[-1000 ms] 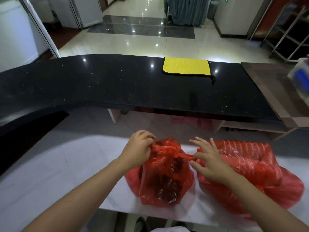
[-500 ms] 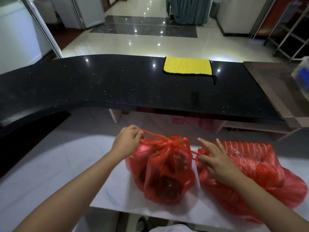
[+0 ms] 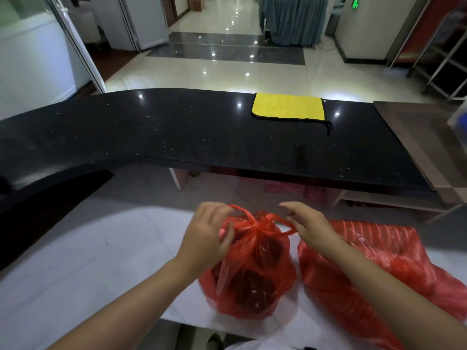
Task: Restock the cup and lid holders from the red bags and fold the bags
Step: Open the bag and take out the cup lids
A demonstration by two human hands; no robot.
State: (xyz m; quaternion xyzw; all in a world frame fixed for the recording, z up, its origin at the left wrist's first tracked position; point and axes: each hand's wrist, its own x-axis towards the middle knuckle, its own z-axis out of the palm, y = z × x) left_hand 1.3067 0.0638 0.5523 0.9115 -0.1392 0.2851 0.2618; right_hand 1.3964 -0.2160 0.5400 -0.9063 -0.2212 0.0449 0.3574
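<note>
The left hand [image 3: 206, 238] is at the left side of the knotted red bag [image 3: 252, 269]. Its fingers are curled and pinch the left handle loop [image 3: 240, 210] of the bag, just beside the knot [image 3: 259, 224]. This bag stands upright near the front edge of the white counter [image 3: 88, 261], and dark round shapes show through the film; I cannot tell if they are cups or lids.

I judge the plastic to be thin, soft and slippery, and easy to tear if the knot is forced, while the load inside seems light. The best places to hold are the two handle loops, pulling them apart gently.

The right hand [image 3: 310, 227] pinches the right handle loop [image 3: 286, 224] between thumb and finger; its other fingers are loosely spread. Just beside it on the right lies the second red bag [image 3: 384, 261], longer, with ribbed stacks inside, partly under the right forearm.
</note>
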